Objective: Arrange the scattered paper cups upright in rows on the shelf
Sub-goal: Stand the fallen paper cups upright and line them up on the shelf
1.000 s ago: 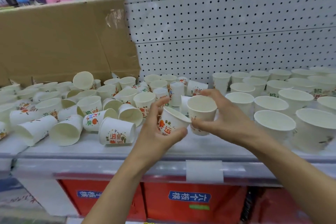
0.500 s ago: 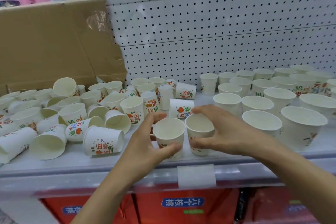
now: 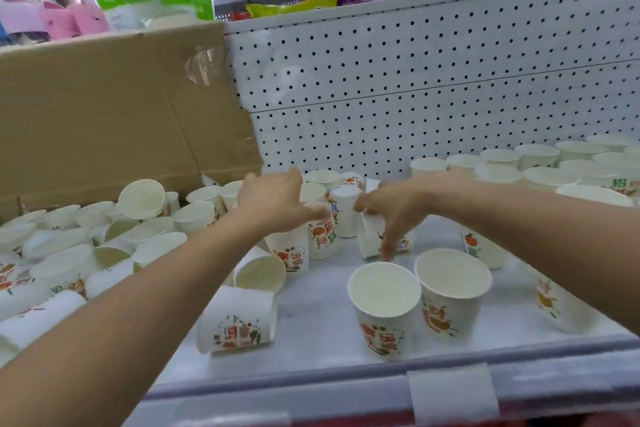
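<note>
A person's two bare arms reach forward over a white shelf [image 3: 311, 319] crowded with paper cups. The left hand [image 3: 273, 204] has its fingers spread and reaches toward an upside-down cup [image 3: 323, 236] printed with orange fruit; motion blur hides whether the fingertips have closed on it, so I cannot tell if it is gripped. The right hand [image 3: 394, 208] is curled over a cup lying on its side [image 3: 372, 236], fingers pointing down against it — it seems to be closing on the cup, though a firm hold is not clear.

Nearer the body than both hands, two cups stand upright side by side [image 3: 384, 302], mouths up, at the front edge. To the left of the left arm lies the unsorted pile [image 3: 104, 246]: many cups tipped over, with one on its side [image 3: 239, 322] just beside the left forearm. Beyond the right arm, finished rows of upright cups [image 3: 540, 166] run along the pegboard back wall [image 3: 415, 97]. A cardboard box [image 3: 104, 114] stands behind the pile.

To do this step well, I judge each hand should pinch its cup lightly by the wall — thin paper crushes easily — turn it mouth up, and set it down touching the two front cups so the row stays straight. Lifting clear of neighbours should avoid toppling them.
</note>
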The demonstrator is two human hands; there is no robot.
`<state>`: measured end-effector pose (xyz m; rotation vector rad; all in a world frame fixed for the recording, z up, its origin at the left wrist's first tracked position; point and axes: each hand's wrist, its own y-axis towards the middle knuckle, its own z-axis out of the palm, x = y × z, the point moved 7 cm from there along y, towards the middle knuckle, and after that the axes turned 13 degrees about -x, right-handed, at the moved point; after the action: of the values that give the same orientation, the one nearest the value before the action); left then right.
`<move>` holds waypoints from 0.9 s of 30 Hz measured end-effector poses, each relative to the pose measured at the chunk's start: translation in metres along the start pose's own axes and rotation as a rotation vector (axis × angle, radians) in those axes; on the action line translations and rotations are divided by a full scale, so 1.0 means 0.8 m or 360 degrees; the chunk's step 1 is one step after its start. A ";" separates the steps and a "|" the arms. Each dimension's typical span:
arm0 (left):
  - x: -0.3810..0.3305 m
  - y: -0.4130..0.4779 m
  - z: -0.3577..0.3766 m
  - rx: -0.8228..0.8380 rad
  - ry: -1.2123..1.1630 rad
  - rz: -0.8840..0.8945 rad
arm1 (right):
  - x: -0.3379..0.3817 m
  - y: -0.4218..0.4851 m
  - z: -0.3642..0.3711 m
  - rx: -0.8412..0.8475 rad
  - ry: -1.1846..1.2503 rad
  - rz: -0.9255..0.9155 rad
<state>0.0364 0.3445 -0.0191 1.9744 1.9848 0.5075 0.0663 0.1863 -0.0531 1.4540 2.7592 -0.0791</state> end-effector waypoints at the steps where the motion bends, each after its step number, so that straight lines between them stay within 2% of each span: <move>1: -0.003 0.008 0.009 0.0005 0.0129 0.0039 | 0.003 0.004 0.005 0.0016 -0.0054 0.0003; 4: -0.009 0.019 0.029 -0.0009 0.0205 0.0073 | 0.009 0.013 0.017 -0.0032 -0.0136 -0.0029; 9: -0.018 0.018 0.031 -0.0026 0.0023 0.0091 | -0.008 0.015 0.011 -0.0174 0.0171 -0.0053; 11: -0.014 0.014 0.015 -0.0050 -0.0183 0.0039 | -0.023 0.008 -0.003 -0.0249 0.0373 -0.0034; 14: -0.005 0.003 -0.018 -0.0133 -0.0708 -0.0085 | -0.043 -0.010 -0.021 -0.0292 0.0632 -0.0024; 18: 0.001 -0.010 -0.027 -0.0096 -0.1302 -0.0255 | -0.050 -0.026 -0.021 -0.0174 0.0530 -0.0048; 23: -0.009 -0.024 -0.005 0.0046 -0.1516 -0.0387 | -0.051 -0.035 -0.007 0.0034 0.0321 -0.0057; 25: -0.014 -0.022 -0.005 0.0021 -0.1573 -0.0403 | -0.054 -0.035 -0.024 -0.0008 0.0477 -0.0080; 27: -0.022 -0.017 -0.010 -0.0038 -0.1695 -0.0405 | -0.056 -0.030 -0.048 -0.0136 0.0871 -0.0114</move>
<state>0.0211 0.3266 -0.0183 1.4246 1.4367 -0.4992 0.0723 0.1380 -0.0123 1.5424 3.1730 0.5050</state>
